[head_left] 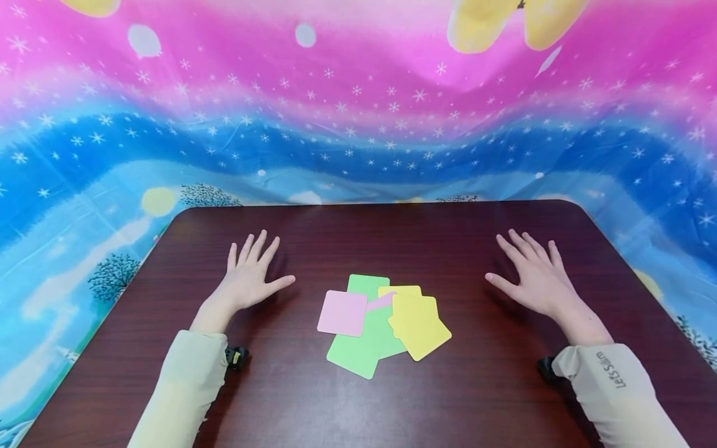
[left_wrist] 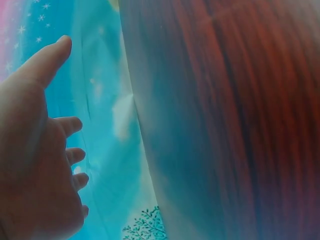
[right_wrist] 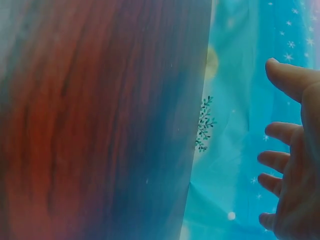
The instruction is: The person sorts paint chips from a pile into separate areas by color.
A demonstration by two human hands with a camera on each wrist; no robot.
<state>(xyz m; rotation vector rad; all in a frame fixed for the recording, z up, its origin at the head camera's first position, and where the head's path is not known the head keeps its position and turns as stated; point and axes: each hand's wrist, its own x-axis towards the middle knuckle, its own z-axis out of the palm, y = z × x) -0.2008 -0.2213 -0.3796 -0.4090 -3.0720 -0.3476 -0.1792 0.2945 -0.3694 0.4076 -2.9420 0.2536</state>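
Between the two hands, a loose pile of coloured paper cards lies on the dark wooden table. Green cards (head_left: 354,356) are at the bottom, a pink card (head_left: 343,313) overlaps them on the left, and yellow cards (head_left: 417,320) overlap them on the right. A strip of another pink card shows between green and yellow. My left hand (head_left: 246,280), fingers spread and thumb out, is over the table left of the pile. To the right of the cards, my right hand (head_left: 534,277) is spread the same way. Both hands hold nothing and are apart from the cards.
The brown table (head_left: 358,410) has rounded far corners. Behind and beside it hangs a pink and blue cloth (head_left: 358,124) with snowflakes and trees. A dark band with a small device (head_left: 237,358) sits at the left wrist, and another dark device (head_left: 546,369) at the right.
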